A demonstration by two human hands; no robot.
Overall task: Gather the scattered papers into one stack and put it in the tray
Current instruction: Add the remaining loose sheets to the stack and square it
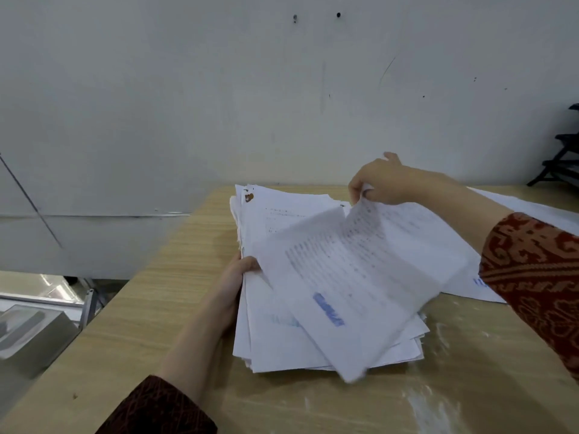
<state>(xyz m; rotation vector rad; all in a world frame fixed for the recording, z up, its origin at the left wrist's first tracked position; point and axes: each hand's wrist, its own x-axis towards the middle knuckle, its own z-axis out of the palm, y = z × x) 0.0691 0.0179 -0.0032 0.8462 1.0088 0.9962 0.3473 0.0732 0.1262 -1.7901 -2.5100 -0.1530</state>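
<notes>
At a pale wooden bench, a right hand pinches a printed white sheet over the uneven white paper stack the left hand grips, more loose sheets and the tray step apparently remaining.

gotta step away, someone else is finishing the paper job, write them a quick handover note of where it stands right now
Left hand: grips the left edge of the paper stack, steadying it on the wooden table.
Right hand: pinches the far edge of a loose sheet, held lifted and curling over the stack.
Done: most papers are piled together, though the edges are uneven.
Left: lay this sheet down, collect the papers still lying to the right under the right arm, square the pile, then move it to the tray. A black tiered rack at the far right may be the tray; too little shows to be sure.
</notes>
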